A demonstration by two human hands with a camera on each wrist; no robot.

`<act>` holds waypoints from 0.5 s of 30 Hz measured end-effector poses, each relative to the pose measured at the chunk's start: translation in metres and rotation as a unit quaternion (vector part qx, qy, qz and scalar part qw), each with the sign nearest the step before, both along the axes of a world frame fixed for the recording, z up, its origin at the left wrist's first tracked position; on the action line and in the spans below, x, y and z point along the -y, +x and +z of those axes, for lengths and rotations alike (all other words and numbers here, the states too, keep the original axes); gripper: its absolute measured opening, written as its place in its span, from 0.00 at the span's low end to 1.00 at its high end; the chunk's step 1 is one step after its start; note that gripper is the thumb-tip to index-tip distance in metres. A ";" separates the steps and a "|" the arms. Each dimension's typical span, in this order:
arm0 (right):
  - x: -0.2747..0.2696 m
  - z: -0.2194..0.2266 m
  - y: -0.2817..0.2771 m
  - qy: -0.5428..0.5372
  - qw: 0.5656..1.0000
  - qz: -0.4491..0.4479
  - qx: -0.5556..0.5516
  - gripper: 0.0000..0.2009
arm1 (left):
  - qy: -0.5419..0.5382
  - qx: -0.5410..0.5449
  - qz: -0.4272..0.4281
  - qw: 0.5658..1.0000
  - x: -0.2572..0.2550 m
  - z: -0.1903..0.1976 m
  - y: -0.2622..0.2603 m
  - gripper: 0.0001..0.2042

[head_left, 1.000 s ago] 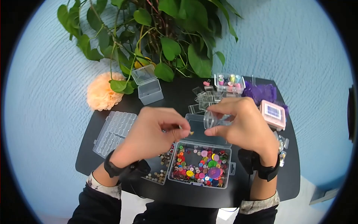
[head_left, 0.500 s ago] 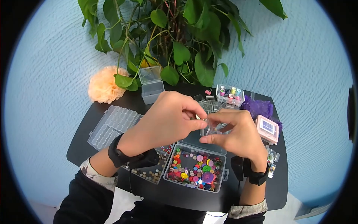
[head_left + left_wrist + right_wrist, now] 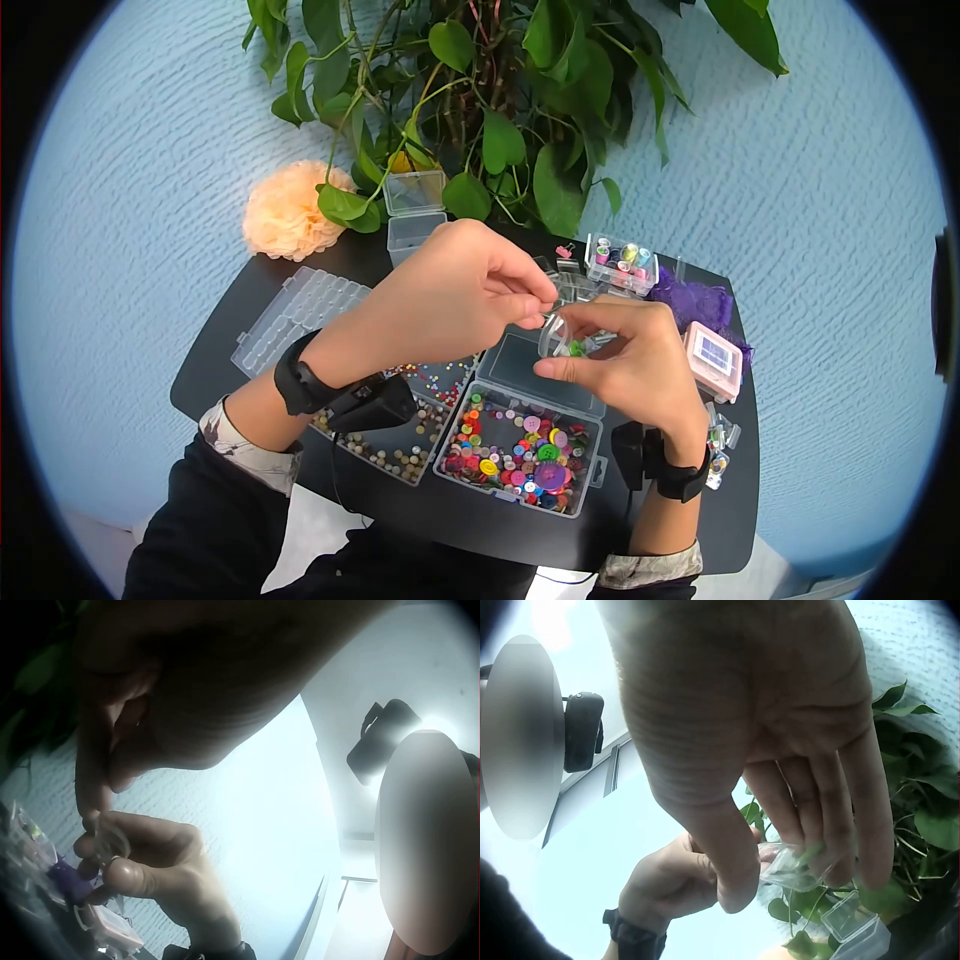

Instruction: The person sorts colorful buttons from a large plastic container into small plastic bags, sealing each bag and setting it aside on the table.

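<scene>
My right hand (image 3: 635, 355) grips a small clear round container (image 3: 553, 338) between thumb and fingers, tilted with its rim toward the left hand. Something green (image 3: 577, 348) shows through its wall. My left hand (image 3: 470, 295) has thumb and forefinger brought together right at that rim, pinching a small pale piece mostly hidden by the fingertips. In the right wrist view the container (image 3: 787, 870) sits between the right thumb and fingers. Below the hands, an open clear box (image 3: 520, 450) holds many coloured buttons.
Left of the button box is a clear tray (image 3: 400, 470) of beads, with a lidded compartment case (image 3: 300, 320) beyond. Farther back are an open clear box (image 3: 415, 232), a peach pompom (image 3: 297, 210), a box of thread spools (image 3: 622, 265), purple netting (image 3: 690, 300) and a pink case (image 3: 713, 360).
My left hand has moved right, carrying a small piece from apart to the container's rim. The right hand keeps its grip. The head view has shifted slightly.
</scene>
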State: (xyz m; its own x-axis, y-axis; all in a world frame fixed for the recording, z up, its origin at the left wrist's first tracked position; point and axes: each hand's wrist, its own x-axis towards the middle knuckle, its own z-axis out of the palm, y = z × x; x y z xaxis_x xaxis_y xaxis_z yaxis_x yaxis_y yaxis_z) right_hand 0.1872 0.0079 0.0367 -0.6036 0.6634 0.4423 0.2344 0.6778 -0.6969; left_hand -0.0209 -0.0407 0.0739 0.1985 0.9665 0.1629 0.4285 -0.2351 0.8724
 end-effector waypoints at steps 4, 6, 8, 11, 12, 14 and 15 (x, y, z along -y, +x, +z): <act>0.000 -0.002 0.001 -0.003 1.000 0.007 0.009 0.17 | 0.007 0.050 0.022 0.998 0.007 0.002 0.008 0.07; 0.001 0.000 0.001 0.002 1.000 0.003 0.009 0.17 | 0.014 0.057 0.002 0.998 0.009 0.006 0.010 0.07; 0.001 0.002 0.002 0.007 1.000 0.000 0.007 0.17 | 0.009 0.057 0.002 0.998 0.008 0.004 0.007 0.07; -0.003 -0.002 0.011 -0.004 1.000 -0.023 -0.003 0.18 | -0.014 0.066 0.007 0.998 0.008 -0.008 0.006 0.07; -0.003 0.001 0.014 0.004 1.000 -0.030 0.005 0.18 | -0.030 0.077 0.008 0.997 0.009 -0.013 0.005 0.07; -0.003 0.003 0.019 0.009 0.999 -0.051 0.001 0.19 | -0.068 0.036 -0.015 0.997 0.012 -0.023 0.004 0.07; -0.004 0.004 0.023 0.010 0.998 -0.054 0.004 0.19 | -0.096 -0.007 -0.033 0.995 0.013 -0.027 0.004 0.07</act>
State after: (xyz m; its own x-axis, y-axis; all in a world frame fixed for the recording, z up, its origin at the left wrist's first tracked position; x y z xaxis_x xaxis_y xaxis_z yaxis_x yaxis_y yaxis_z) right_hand 0.2098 0.0123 0.0403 -0.5330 0.7154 0.4519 0.3120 0.6626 -0.6809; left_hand -0.0167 -0.0538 0.0464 0.2640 0.9641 -0.0268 0.4292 -0.0925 0.8985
